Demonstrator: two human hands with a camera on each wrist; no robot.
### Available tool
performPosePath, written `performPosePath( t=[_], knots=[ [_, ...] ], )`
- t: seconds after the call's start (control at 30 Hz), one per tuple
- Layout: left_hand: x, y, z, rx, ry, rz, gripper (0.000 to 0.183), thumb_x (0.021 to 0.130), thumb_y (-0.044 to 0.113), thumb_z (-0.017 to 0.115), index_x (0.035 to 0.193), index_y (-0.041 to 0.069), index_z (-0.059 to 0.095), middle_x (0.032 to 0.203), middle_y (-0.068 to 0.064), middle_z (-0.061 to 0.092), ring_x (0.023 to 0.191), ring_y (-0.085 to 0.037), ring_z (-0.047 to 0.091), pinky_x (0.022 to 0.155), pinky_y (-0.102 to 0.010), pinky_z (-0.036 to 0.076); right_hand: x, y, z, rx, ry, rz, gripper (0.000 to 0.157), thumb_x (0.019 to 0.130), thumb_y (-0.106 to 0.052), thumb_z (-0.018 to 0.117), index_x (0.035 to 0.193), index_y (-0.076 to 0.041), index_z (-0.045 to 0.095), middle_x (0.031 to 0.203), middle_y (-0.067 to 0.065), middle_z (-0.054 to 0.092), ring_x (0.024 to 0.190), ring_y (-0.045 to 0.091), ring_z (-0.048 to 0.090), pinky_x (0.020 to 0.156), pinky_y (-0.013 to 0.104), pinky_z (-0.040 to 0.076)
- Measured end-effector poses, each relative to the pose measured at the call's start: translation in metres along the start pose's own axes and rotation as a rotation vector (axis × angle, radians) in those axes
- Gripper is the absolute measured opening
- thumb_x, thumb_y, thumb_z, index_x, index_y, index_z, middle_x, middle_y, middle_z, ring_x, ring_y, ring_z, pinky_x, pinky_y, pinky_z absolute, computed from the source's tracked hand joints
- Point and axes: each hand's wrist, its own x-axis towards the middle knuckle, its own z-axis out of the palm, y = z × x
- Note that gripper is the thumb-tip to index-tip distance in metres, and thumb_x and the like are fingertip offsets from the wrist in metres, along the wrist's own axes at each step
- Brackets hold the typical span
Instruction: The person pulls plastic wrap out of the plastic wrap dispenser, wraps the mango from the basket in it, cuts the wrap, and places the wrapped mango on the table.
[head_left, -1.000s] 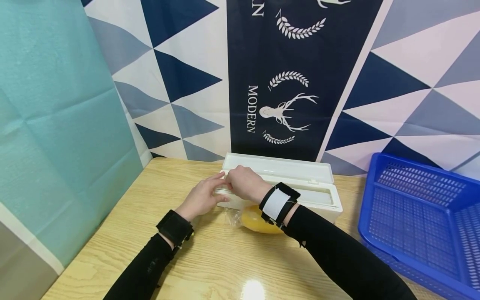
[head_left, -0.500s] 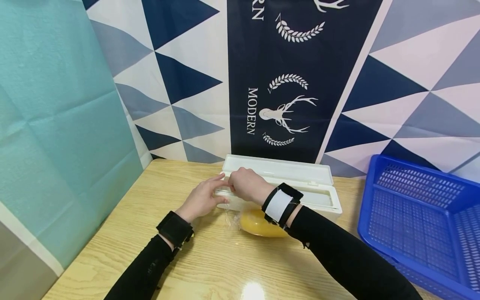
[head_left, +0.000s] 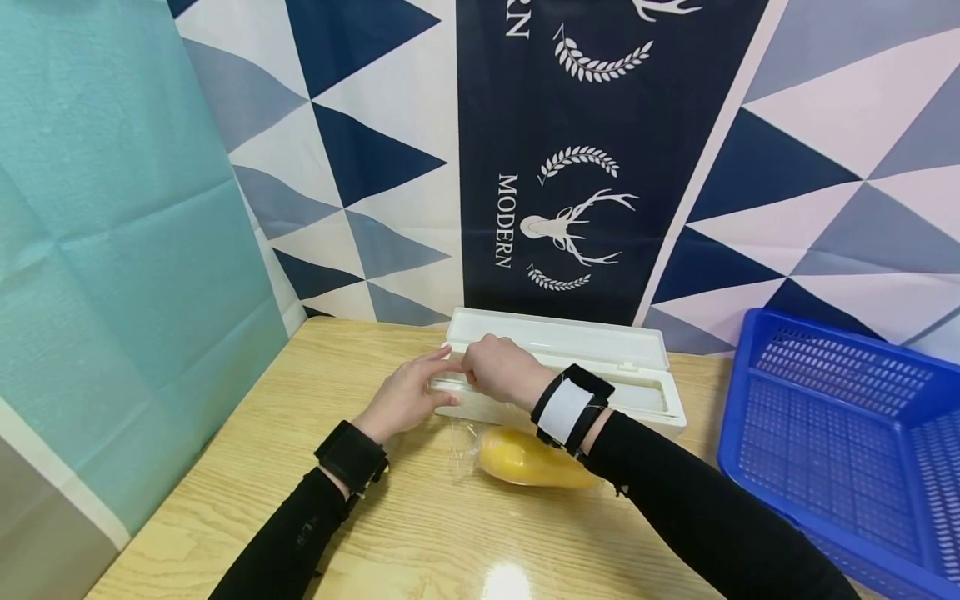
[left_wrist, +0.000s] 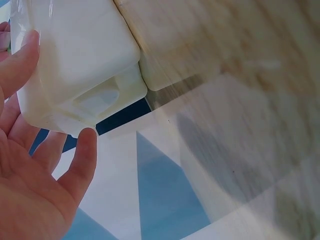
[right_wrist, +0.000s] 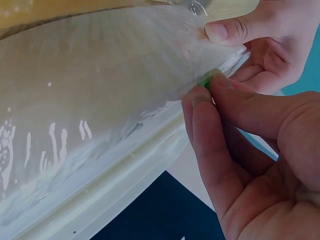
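A long white cling film dispenser (head_left: 476,406) stands at the back of the table, its lid (head_left: 558,330) raised. My left hand (head_left: 405,393) holds its left end, thumb in front and fingers behind. In the right wrist view, my right hand (right_wrist: 255,145) pinches a small green piece (right_wrist: 205,81) at the dispenser's edge, close to the left hand's thumb. Clear film (right_wrist: 105,65) stretches over the dispenser's front. Before it lies a smooth, elongated yellow thing (head_left: 528,460) with crumpled film at its left end. The right wrist partly hides its top.
A blue perforated plastic basket (head_left: 731,442) stands to the right, beyond the right forearm. A patterned cloth (head_left: 405,208) hangs right behind the dispenser. The wooden table (head_left: 420,533) ends on the left beside a teal cloth (head_left: 150,250).
The yellow thing has come nearer to me and slightly right, and more of it shows. My right hand has shifted slightly right. My left hand stays at the dispenser's end.
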Motion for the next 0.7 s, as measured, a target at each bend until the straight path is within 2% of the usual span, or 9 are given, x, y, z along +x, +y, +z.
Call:
performPosePath(
  t=[0.7],
  knots=[
    [0.0001, 0.0013, 0.0005, 0.001, -0.001, -0.016, 0.053, 0.085, 0.025, 0.08, 0.135, 0.023, 0.064, 0.154, -0.004, 0.043, 0.138, -0.028, 0.043, 0.108, -0.051, 0.038, -0.0047, 0.0043, 0.0015, -0.024, -0.012, -0.006, 0.028, 0.084, 0.005, 0.069, 0.065, -0.015, 0.064, 0.064, -0.004, 0.057, 0.064, 0.016, 0.055, 0.062, 0.029, 0.048]
  ],
)
